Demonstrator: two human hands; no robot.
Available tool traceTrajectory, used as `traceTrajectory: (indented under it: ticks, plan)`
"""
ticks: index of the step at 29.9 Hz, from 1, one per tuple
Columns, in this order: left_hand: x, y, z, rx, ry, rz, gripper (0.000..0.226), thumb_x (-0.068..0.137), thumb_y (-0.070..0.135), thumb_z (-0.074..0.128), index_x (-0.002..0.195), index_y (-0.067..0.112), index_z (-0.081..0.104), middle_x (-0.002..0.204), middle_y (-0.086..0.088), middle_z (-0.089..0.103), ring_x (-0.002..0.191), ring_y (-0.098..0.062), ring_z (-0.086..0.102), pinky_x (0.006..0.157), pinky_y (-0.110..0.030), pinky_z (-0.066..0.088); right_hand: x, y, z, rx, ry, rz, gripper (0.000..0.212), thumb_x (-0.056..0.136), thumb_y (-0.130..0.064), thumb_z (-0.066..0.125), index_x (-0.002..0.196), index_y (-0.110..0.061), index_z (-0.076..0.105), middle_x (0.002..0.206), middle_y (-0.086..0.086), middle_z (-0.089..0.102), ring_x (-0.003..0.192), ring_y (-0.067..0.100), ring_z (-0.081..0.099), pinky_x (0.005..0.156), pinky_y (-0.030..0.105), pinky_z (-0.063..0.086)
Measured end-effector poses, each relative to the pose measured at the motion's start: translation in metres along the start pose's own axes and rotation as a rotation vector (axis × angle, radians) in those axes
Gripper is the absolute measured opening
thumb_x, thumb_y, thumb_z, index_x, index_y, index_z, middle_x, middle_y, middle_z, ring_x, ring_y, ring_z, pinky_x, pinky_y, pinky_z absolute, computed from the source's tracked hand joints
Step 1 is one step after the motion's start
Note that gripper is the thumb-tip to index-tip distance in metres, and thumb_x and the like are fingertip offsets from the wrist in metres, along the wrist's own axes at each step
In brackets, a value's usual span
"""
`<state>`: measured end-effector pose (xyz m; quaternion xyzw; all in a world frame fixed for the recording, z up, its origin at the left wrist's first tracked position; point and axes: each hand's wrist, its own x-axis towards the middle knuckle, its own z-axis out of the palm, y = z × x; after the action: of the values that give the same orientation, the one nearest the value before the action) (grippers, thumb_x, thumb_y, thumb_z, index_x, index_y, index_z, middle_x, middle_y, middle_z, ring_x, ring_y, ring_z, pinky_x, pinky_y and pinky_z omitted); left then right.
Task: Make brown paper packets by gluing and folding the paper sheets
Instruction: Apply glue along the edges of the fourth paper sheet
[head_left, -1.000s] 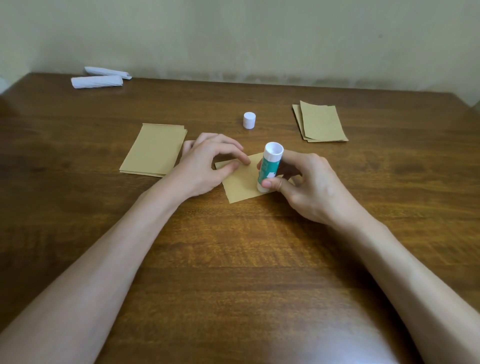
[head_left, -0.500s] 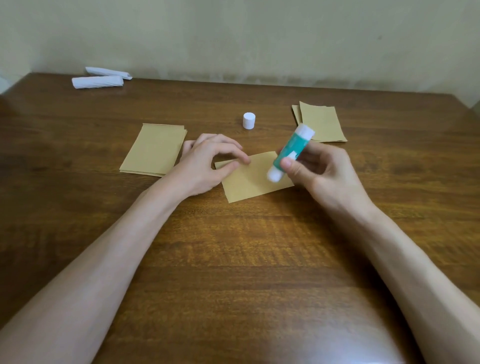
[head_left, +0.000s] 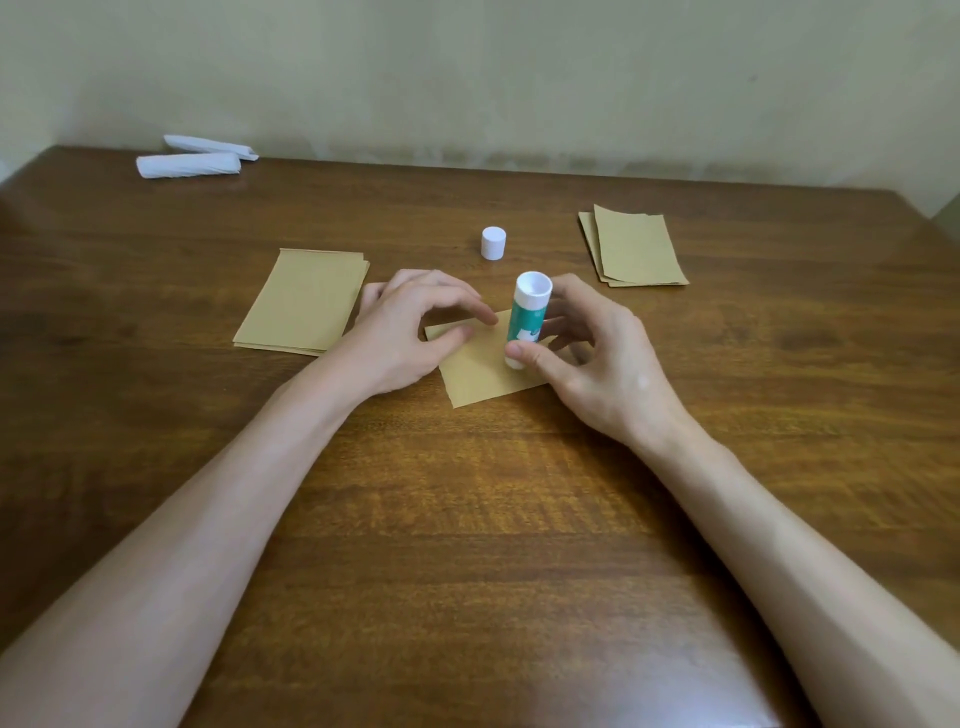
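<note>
Bare forearms (head_left: 208, 519), slender wrists, bare left grip (head_left: 410, 332) and right grip (head_left: 597, 358).

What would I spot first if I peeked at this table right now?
The green and white glue stick, standing upright in the right hand on a brown paper sheet mid-table, which the left hand holds. Its white cap sits just behind, between a left stack and a right stack of brown paper.

We see a brown wooden table (head_left: 467, 519) set against a pale wall (head_left: 467, 78). At about eleven o'clock, near the table's far edge, lie two white rolled bundles: the nearer one (head_left: 189, 165) just beside the farther one (head_left: 210, 145).
</note>
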<state>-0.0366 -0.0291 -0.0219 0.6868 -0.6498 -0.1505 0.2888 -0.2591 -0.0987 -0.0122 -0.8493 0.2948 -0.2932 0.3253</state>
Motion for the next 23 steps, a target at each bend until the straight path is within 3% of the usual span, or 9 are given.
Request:
traceTrajectory:
  ticks: [3,7,12,15,19,23]
  plan:
    - [0.000,0.001,0.000,-0.005,-0.003,-0.002,0.027,0.102,0.031,0.063,0.104,0.057,0.064,0.129,0.029,0.058,0.139,-0.004,0.036,0.105,-0.035,0.017,0.001,0.000,0.001,-0.009,0.028,0.038,0.039,0.086,-0.037,0.087,0.115,-0.030,0.062,0.104,-0.021,0.071,0.097,-0.001,0.069,0.079,0.013,0.053]
    - [0.000,0.001,0.000,-0.004,-0.011,-0.001,0.024,0.102,0.030,0.064,0.106,0.054,0.067,0.130,0.028,0.058,0.139,-0.006,0.036,0.104,-0.035,0.017,0.003,0.003,-0.004,-0.013,-0.019,0.052,0.034,0.086,-0.036,0.086,0.113,-0.030,0.065,0.105,-0.015,0.075,0.101,-0.002,0.070,0.082,0.013,0.053]
    - [0.001,0.000,0.000,0.008,-0.009,-0.006,0.023,0.102,0.030,0.064,0.109,0.051,0.070,0.130,0.029,0.058,0.139,-0.006,0.037,0.105,-0.036,0.017,0.001,0.007,-0.011,0.001,-0.149,0.021,0.026,0.099,-0.018,0.074,0.124,-0.020,0.067,0.122,-0.013,0.074,0.122,0.002,0.066,0.105,0.038,0.055]
    - [0.001,0.000,0.000,0.006,-0.008,-0.006,0.023,0.101,0.030,0.064,0.109,0.051,0.070,0.129,0.029,0.058,0.139,-0.006,0.037,0.105,-0.036,0.017,-0.001,0.005,-0.013,-0.012,-0.184,0.010,0.030,0.100,-0.017,0.072,0.129,-0.022,0.066,0.127,-0.013,0.072,0.126,0.000,0.063,0.108,0.032,0.053]
    - [0.001,0.000,0.000,0.012,-0.008,-0.008,0.022,0.101,0.031,0.065,0.110,0.050,0.071,0.130,0.027,0.059,0.139,-0.006,0.036,0.106,-0.036,0.016,-0.002,0.004,-0.018,-0.015,-0.198,0.014,0.029,0.098,-0.021,0.075,0.126,-0.024,0.067,0.123,-0.014,0.073,0.119,-0.002,0.065,0.100,0.022,0.053]
    - [0.001,0.001,0.000,0.015,0.000,-0.007,0.021,0.101,0.031,0.065,0.110,0.049,0.072,0.130,0.027,0.059,0.139,-0.005,0.036,0.105,-0.035,0.016,-0.004,0.004,-0.021,0.000,-0.207,0.010,0.029,0.096,-0.021,0.078,0.122,-0.027,0.068,0.120,-0.014,0.075,0.118,0.003,0.068,0.104,0.040,0.056]
